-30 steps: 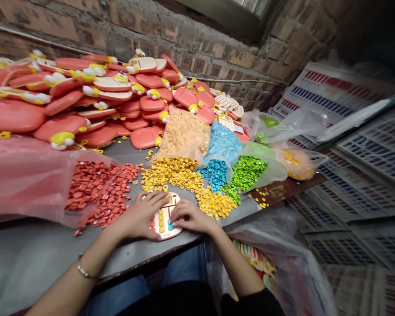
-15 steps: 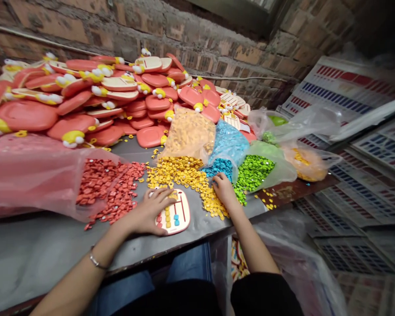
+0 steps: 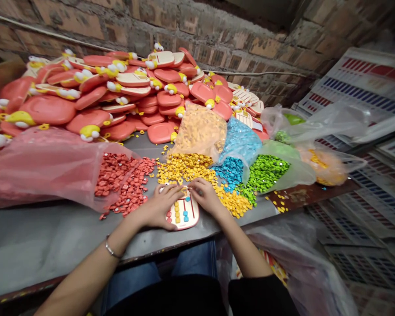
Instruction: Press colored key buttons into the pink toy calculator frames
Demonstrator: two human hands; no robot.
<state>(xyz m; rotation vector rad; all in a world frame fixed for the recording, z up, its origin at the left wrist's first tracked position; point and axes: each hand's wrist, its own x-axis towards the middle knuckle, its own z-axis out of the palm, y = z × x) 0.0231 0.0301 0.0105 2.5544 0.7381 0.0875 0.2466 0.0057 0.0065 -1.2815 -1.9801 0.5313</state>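
Observation:
A cream toy board (image 3: 191,216) with a red rim lies on the grey table before me. Red, yellow and blue beads sit in columns on it. My left hand (image 3: 163,204) grips its left side, thumb at the near edge and fingers across the top. At the upper right corner, my right hand (image 3: 206,196) has its fingers curled in against the board. Just below those fingertips is a single blue bead (image 3: 187,199), apart from the lower blue pair (image 3: 185,216). Whatever the right fingertips pinch is hidden.
Red beads (image 3: 125,182), yellow beads (image 3: 184,166), blue beads (image 3: 231,171) and green beads (image 3: 266,173) spill from plastic bags around the board. Behind them, red toy boards (image 3: 48,109) are heaped against a brick wall (image 3: 224,35). Printed sheets (image 3: 355,87) stand at right.
My right hand has moved left from the edge of the blue and yellow beads to the board's top. A blue bead now shows high on the board. My left hand keeps its hold.

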